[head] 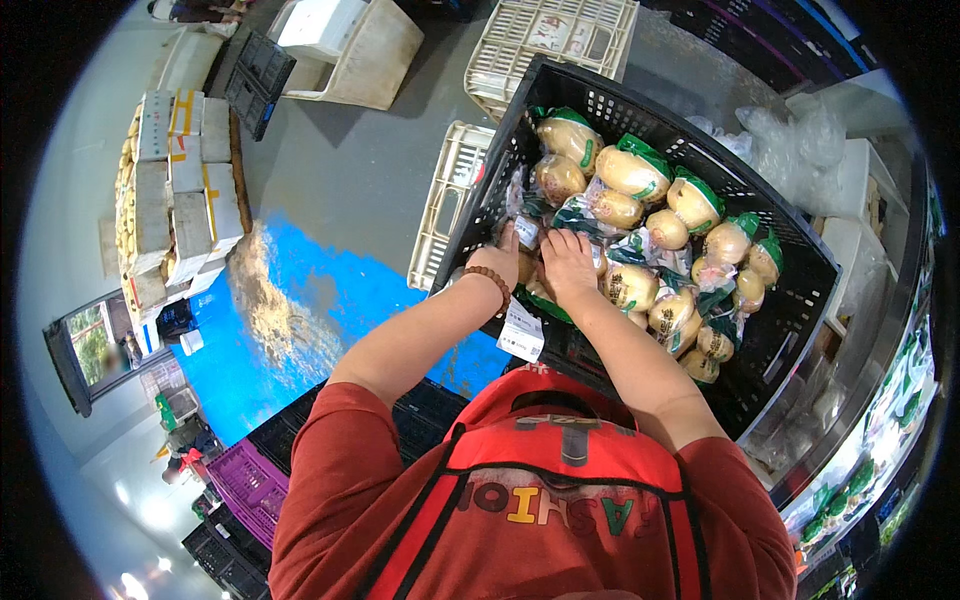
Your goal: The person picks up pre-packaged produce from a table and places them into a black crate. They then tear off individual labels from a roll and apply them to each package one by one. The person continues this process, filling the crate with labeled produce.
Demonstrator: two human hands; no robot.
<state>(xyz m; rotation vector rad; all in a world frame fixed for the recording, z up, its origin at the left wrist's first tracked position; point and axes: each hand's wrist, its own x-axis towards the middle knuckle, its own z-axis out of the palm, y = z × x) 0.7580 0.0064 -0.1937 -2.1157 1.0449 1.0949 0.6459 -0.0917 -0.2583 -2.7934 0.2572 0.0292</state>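
In front of me a black perforated plastic crate [814, 289] holds several clear bags of pale tan root vegetables [634, 171], which look like lotus root. The bags carry green and dark print. My left hand [498, 259], with a brown bead bracelet [491, 281] at the wrist, reaches in at the near left corner. Its thumb lies beside a small white label [526, 232] on a bag. From under that wrist hangs a strip of printed white labels [520, 334]; its upper end is hidden. My right hand [568, 261] rests on the bags beside it, palm down, fingertips partly hidden.
Cream plastic crates [450, 206] stand beyond and left of the black crate. A metal-edged rack with plastic bags [795, 142] is at the right. White foam boxes [180, 187] are stacked far left, past the blue-painted floor [300, 330]. A purple crate [251, 484] sits lower left.
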